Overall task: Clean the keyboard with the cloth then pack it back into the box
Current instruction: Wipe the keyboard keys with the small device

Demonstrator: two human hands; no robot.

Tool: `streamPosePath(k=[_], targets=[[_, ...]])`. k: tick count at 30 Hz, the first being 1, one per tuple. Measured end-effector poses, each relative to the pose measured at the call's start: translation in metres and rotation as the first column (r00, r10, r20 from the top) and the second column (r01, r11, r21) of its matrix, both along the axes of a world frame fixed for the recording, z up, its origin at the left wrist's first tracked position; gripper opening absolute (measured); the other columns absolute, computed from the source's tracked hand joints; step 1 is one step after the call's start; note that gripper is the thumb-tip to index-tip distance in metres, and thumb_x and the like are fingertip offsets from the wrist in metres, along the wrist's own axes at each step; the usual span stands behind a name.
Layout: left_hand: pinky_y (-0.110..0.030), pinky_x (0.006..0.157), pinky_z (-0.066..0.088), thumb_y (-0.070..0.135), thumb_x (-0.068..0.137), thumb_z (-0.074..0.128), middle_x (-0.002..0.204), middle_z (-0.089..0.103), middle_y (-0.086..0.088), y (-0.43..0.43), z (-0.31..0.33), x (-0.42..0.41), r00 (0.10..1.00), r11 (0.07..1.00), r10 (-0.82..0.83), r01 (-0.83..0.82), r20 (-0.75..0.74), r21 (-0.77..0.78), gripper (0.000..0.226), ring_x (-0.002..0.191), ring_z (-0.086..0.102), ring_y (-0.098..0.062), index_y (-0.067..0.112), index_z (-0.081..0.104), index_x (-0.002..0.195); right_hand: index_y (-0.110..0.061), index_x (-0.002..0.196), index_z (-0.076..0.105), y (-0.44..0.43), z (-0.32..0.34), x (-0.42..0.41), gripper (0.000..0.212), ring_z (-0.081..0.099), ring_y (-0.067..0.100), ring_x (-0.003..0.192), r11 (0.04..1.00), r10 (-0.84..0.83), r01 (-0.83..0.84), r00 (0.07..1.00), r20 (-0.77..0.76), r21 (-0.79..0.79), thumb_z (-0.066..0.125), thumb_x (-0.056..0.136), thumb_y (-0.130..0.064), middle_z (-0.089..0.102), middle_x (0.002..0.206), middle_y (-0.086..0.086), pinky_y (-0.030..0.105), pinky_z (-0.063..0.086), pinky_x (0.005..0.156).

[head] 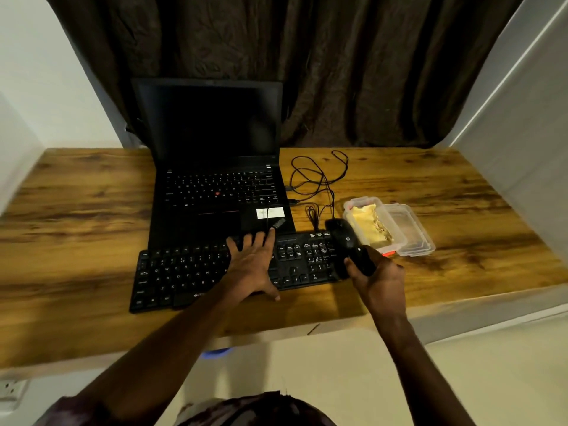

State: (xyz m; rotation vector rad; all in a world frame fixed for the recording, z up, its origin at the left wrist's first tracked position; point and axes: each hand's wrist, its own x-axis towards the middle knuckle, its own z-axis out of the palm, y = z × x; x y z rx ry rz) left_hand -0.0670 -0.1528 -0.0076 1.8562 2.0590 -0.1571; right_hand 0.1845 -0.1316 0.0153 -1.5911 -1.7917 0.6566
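Bench (pixel 76 210): wooden, with a dark curtain (pixel 338 72) behind.
Left grip (pixel 250 265): fingers straight, pressed flat on the keyboard (pixel 184 278), likely to steady it.
Right grip (pixel 379 278): curled round the mouse (pixel 350 247) over the keyboard's right end, apparently to clear it away.
Cloth (pixel 370 224): yellow, in the open box (pixel 349 207) just beyond the right grip; not yet taken.
Laptop (pixel 215 186): open, directly beyond the left grip.

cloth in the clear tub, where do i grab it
Pinch the crumpled ridge of the cloth from above: the tub is open on top, its walls block the sides, and those raised folds give fingers purchase.
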Motion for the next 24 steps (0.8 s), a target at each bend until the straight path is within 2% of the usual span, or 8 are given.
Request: streamPosePath(k=[2, 5, 8, 12, 15, 18, 21, 24], targets=[[-0.068, 0.113, 0.007, 0.064, 0.047, 0.087, 0.157, 0.016, -0.005, 0.0, 0.001, 0.0, 1.0, 1.0, 0.004, -0.004, 0.007, -0.008, 0.155, 0.144, 0.017, -0.031, 0.019, -0.013, 0.156, -0.018, 0.116, 0.068, 0.0, -0.001, -0.001, 0.035, 0.07, 0.016, 0.096, 1.0, 0.009, -0.011, 0.999, 0.049, 0.026, 0.074, 0.085, -0.032, 0.075, 0.105, 0.001, 0.023, 0.056, 0.082], [-0.067, 0.113, 0.005, 0.061, 0.048, 0.089, 0.158, 0.015, -0.005, 0.001, 0.001, 0.001, 0.999, 1.0, 0.016, -0.016, 0.028, -0.018, 0.154, 0.145, 0.015, -0.031, 0.02, -0.012, 0.156, -0.022, 0.124, 0.064, -0.005, 0.001, -0.018, 0.04, 0.066, 0.015, 0.101, 0.997, 0.066, -0.068, 0.996, 0.062, 0.028, 0.073, 0.086, -0.033, 0.071, 0.113, 0.002, 0.033, 0.057, 0.088], [-0.067, 0.113, 0.004, 0.06, 0.048, 0.089, 0.158, 0.015, -0.005, 0.001, 0.001, 0.002, 0.999, 1.0, 0.02, -0.02, 0.028, -0.024, 0.153, 0.145, 0.015, -0.03, 0.021, -0.013, 0.156, -0.019, 0.123, 0.065, -0.008, 0.004, -0.042, 0.041, 0.057, 0.007, 0.107, 0.991, 0.137, -0.137, 0.99, 0.019, -0.007, 0.075, 0.085, -0.031, 0.064, 0.116, -0.006, 0.029, 0.053, 0.096], [-0.067, 0.113, 0.004, 0.06, 0.049, 0.088, 0.157, 0.016, -0.005, 0.001, 0.002, 0.002, 0.999, 0.999, 0.023, -0.022, 0.037, -0.023, 0.153, 0.145, 0.015, -0.03, 0.021, -0.014, 0.156, -0.018, 0.121, 0.065, 0.002, 0.003, -0.044, 0.041, 0.062, 0.01, 0.109, 0.986, 0.136, -0.141, 0.989, -0.065, -0.088, 0.076, 0.084, -0.031, 0.066, 0.114, -0.005, 0.008, 0.047, 0.089], [-0.067, 0.113, 0.003, 0.059, 0.049, 0.089, 0.158, 0.015, -0.005, 0.0, 0.003, 0.002, 0.998, 0.999, 0.031, -0.03, 0.047, -0.02, 0.153, 0.145, 0.014, -0.03, 0.02, -0.014, 0.156, -0.017, 0.122, 0.065, 0.012, 0.007, -0.023, 0.04, 0.065, 0.014, 0.106, 0.996, 0.061, -0.062, 0.998, -0.025, -0.065, 0.075, 0.085, -0.028, 0.07, 0.113, 0.001, 0.01, 0.048, 0.082], [-0.067, 0.113, 0.004, 0.059, 0.048, 0.089, 0.158, 0.016, -0.005, 0.001, 0.003, 0.002, 0.998, 0.999, 0.032, -0.032, 0.045, -0.02, 0.154, 0.145, 0.014, -0.031, 0.02, -0.014, 0.156, -0.015, 0.12, 0.067, 0.017, 0.009, -0.011, 0.039, 0.067, 0.023, 0.105, 1.0, 0.006, -0.007, 0.995, 0.104, 0.008, 0.074, 0.086, -0.031, 0.073, 0.11, 0.007, 0.022, 0.052, 0.084], [-0.067, 0.113, 0.004, 0.061, 0.048, 0.089, 0.156, 0.017, -0.005, -0.001, 0.001, 0.001, 0.999, 1.0, 0.023, -0.023, 0.048, -0.011, 0.154, 0.144, 0.015, -0.03, 0.02, -0.013, 0.156, -0.022, 0.126, 0.063, 0.013, 0.007, -0.025, 0.042, 0.061, 0.022, 0.114, 0.997, 0.076, -0.079, 0.987, 0.145, 0.014, 0.072, 0.086, -0.035, 0.068, 0.119, 0.005, 0.029, 0.052, 0.095], [-0.067, 0.113, 0.004, 0.062, 0.048, 0.088, 0.156, 0.016, -0.005, -0.001, 0.001, 0.001, 0.999, 1.0, 0.016, -0.016, 0.043, -0.007, 0.154, 0.144, 0.015, -0.03, 0.02, -0.014, 0.156, -0.028, 0.122, 0.061, 0.007, -0.004, -0.047, 0.048, 0.059, 0.017, 0.114, 0.985, 0.161, -0.152, 0.979, 0.127, -0.08, 0.067, 0.082, -0.052, 0.064, 0.123, 0.001, 0.036, 0.057, 0.093]])
